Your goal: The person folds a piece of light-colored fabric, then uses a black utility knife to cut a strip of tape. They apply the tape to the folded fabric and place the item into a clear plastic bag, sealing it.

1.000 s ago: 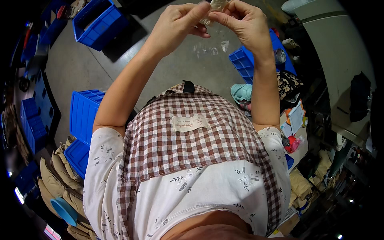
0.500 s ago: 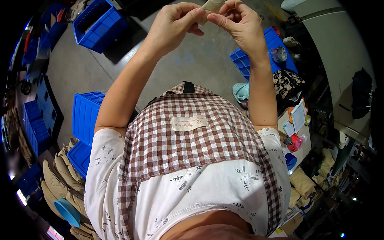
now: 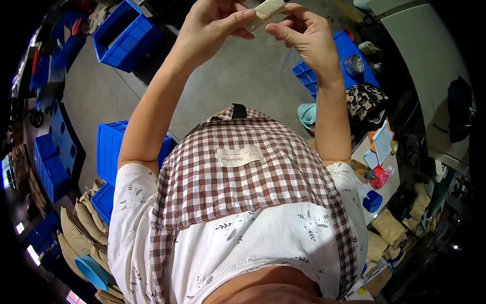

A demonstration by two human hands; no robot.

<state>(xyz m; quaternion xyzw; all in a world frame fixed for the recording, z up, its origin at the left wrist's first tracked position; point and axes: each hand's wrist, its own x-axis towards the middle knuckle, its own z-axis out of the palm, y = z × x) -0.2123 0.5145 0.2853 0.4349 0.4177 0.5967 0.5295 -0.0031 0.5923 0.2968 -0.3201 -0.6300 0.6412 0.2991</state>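
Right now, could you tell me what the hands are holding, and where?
A small beige strip, pinched between both hands: left hand near its lower end, right hand beside it.

Grey concrete floor [image 3: 238,81], blue plastic crates [image 3: 126,30] on it, teal slipper [image 3: 307,114], patterned bag [image 3: 365,100]

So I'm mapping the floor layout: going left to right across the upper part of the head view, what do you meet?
Blue crate → left hand → beige piece → right hand → patterned bag
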